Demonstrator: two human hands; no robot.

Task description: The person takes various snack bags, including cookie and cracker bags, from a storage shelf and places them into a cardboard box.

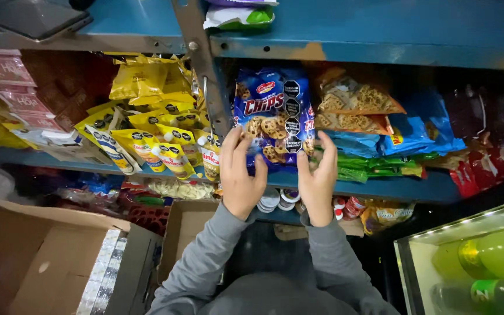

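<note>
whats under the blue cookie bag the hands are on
Under the blue cookie bag is the blue shelf. Both hands cover the bag's lower edge, so any bags beneath or behind it stay hidden.
</note>
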